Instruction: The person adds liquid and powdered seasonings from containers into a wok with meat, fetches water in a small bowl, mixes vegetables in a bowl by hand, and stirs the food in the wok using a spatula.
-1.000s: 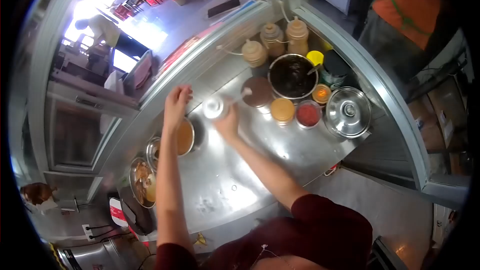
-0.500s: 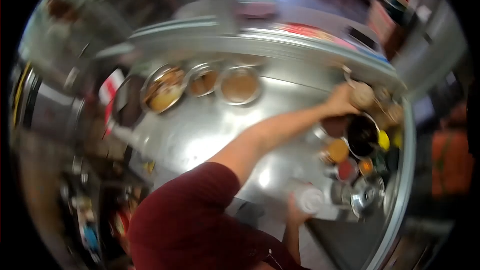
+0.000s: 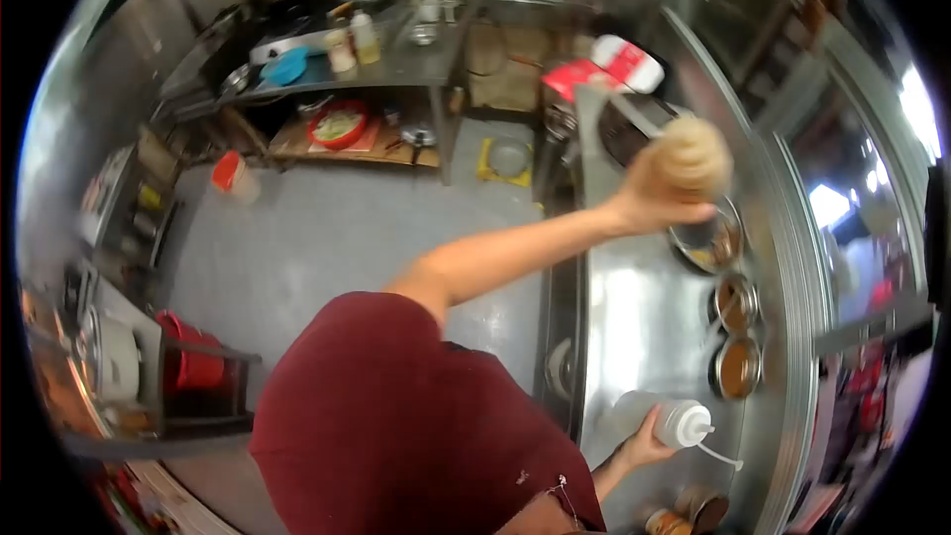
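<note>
My left hand [image 3: 644, 196] is wrapped round a beige bottle [image 3: 695, 154], blurred by motion, raised over the far end of the steel counter. Lower down, my right hand [image 3: 646, 444] grips a clear-white squeeze bottle [image 3: 682, 423] with a white nozzle and a cap dangling on a strap. Beneath the beige bottle, a metal bowl [image 3: 728, 243] with yellow and brown food is partly hidden. Two smaller bowls, one with brown contents [image 3: 735, 302] and one with orange-brown sauce [image 3: 738, 367], stand in line along the counter's outer side.
The steel counter [image 3: 634, 327] runs along my right, below a glass partition [image 3: 842, 178]. Past its far end stands a red and white item [image 3: 624, 64]. A steel worktable [image 3: 406, 64] holds bottles and a blue bowl [image 3: 285, 66]. A red bucket [image 3: 233, 176] stands on the floor.
My view has turned left along the counter. My left hand has lifted the beige bottle from the cluster of containers and carried it towards the round griddle end. My right hand still holds the squeeze bottle.
</note>
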### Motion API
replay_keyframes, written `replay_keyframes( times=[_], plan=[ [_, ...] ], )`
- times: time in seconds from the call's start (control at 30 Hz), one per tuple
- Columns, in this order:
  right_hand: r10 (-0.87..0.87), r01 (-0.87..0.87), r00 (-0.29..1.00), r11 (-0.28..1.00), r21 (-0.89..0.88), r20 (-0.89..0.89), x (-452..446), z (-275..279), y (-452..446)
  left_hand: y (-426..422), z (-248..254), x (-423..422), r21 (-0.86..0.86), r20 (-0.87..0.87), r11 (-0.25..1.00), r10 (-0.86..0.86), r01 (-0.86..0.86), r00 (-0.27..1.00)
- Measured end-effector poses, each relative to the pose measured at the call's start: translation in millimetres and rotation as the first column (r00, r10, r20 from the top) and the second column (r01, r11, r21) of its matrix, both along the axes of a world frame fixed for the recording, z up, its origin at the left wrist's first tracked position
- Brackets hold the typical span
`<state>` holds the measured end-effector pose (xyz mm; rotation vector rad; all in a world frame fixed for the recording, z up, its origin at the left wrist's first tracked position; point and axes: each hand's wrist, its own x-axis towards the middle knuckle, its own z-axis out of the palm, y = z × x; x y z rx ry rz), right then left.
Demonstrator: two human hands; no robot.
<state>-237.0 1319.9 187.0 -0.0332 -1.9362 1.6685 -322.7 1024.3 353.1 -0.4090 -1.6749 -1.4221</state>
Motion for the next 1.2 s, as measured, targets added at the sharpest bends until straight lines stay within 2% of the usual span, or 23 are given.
replay_keyframes(
  times=[0.1, 0.13, 0.17, 0.23, 0.3, 0.33, 0.37, 0.43, 0.5, 0.53, 0.63, 0.67, 0.7, 0.73, 0.77, 0.83, 0.87, 0.9, 0.97, 1.03, 1.1, 1.17, 1.2],
  plan=[
    [0.237, -0.233, 0.971, 0.970, 0.075, -0.046, -17, 17, -108, -161, -56, 99, 0.219, 0.294, 0.931, 0.222, -0.292, 0.929],
    [0.248, -0.245, 0.968, 0.966, 0.086, -0.033, -23, 6, -144, -204, -70, 138, 0.118, 0.291, 0.863, 0.443, -0.491, 0.848],
    [0.332, -0.332, 0.943, 0.943, -0.021, -0.011, -17, 8, -184, -248, -85, 175, -0.017, 0.365, 0.779, 0.588, -0.627, 0.722],
    [0.486, -0.472, 0.874, 0.848, -0.242, -0.001, -2, 29, -278, -344, -137, 239, -0.069, 0.431, 0.634, 0.716, -0.771, 0.550],
    [0.541, -0.509, 0.841, 0.787, -0.349, -0.005, 11, 40, -349, -420, -169, 304, 0.021, 0.497, 0.586, 0.697, -0.810, 0.517],
    [0.546, -0.503, 0.837, 0.756, -0.419, -0.019, 16, 44, -385, -446, -168, 337, 0.000, 0.592, 0.547, 0.674, -0.837, 0.441],
    [0.546, -0.486, 0.838, 0.725, -0.487, -0.023, 22, 47, -413, -473, -170, 362, -0.013, 0.645, 0.452, 0.685, -0.892, 0.338],
    [0.641, -0.577, 0.766, 0.720, -0.385, 0.049, 18, 50, -467, -528, -164, 401, -0.023, 0.687, 0.379, 0.678, -0.925, 0.261],
    [0.673, -0.649, 0.735, 0.733, -0.203, 0.082, 23, 67, -533, -588, -163, 417, -0.003, 0.585, 0.341, 0.763, -0.940, 0.275],
    [0.692, -0.685, 0.722, 0.715, -0.142, 0.006, 25, 72, -567, -618, -166, 423, 0.012, 0.533, 0.323, 0.798, -0.946, 0.280],
    [0.706, -0.705, 0.702, 0.707, 0.052, -0.097, 9, 85, -665, -734, -194, 422, -0.005, 0.568, 0.312, 0.783, -0.950, 0.254],
    [0.704, -0.700, 0.698, 0.709, 0.088, -0.131, 5, 91, -699, -764, -185, 416, 0.027, 0.525, 0.336, 0.797, -0.942, 0.299],
    [0.700, -0.691, 0.693, 0.713, 0.117, -0.174, 0, 99, -734, -800, -185, 409, 0.019, 0.554, 0.295, 0.792, -0.955, 0.255],
    [0.725, -0.689, 0.663, 0.688, 0.227, -0.186, -5, 110, -769, -834, -187, 403, -0.001, 0.582, 0.281, 0.781, -0.960, 0.228],
    [0.754, -0.713, 0.624, 0.657, 0.244, -0.205, -14, 115, -808, -874, -193, 397, -0.023, 0.604, 0.265, 0.772, -0.964, 0.198],
    [0.843, -0.763, 0.496, 0.537, 0.359, -0.208, -30, 133, -893, -963, -237, 379, 0.036, 0.523, 0.281, 0.813, -0.959, 0.258],
    [0.863, -0.772, 0.469, 0.504, 0.388, -0.187, -28, 148, -942, -991, -238, 374, 0.007, 0.484, 0.316, 0.829, -0.949, 0.280],
    [0.886, -0.778, 0.444, 0.457, 0.432, -0.136, -22, 164, -987, -1006, -226, 370, -0.057, 0.569, 0.306, 0.792, -0.950, 0.221],
    [0.895, -0.664, 0.392, 0.435, 0.608, -0.212, -13, 197, -1086, -1049, -231, 362, -0.056, 0.562, 0.294, 0.800, -0.954, 0.213],
    [0.900, -0.373, 0.340, 0.396, 0.839, -0.274, 1, 234, -1187, -1082, -230, 359, -0.021, 0.582, 0.362, 0.762, -0.932, 0.283],
    [0.932, -0.253, 0.326, 0.245, 0.936, -0.156, 24, 261, -1287, -1109, -236, 358, -0.022, 0.639, 0.395, 0.712, -0.919, 0.291],
    [0.954, -0.006, 0.207, 0.224, 0.975, -0.217, 39, 263, -1381, -1137, -266, 363, 0.004, 0.631, 0.463, 0.686, -0.886, 0.361],
    [0.957, 0.077, 0.204, 0.194, 0.978, -0.206, 51, 261, -1426, -1146, -265, 369, 0.021, 0.654, 0.500, 0.648, -0.866, 0.390]
  ],
)
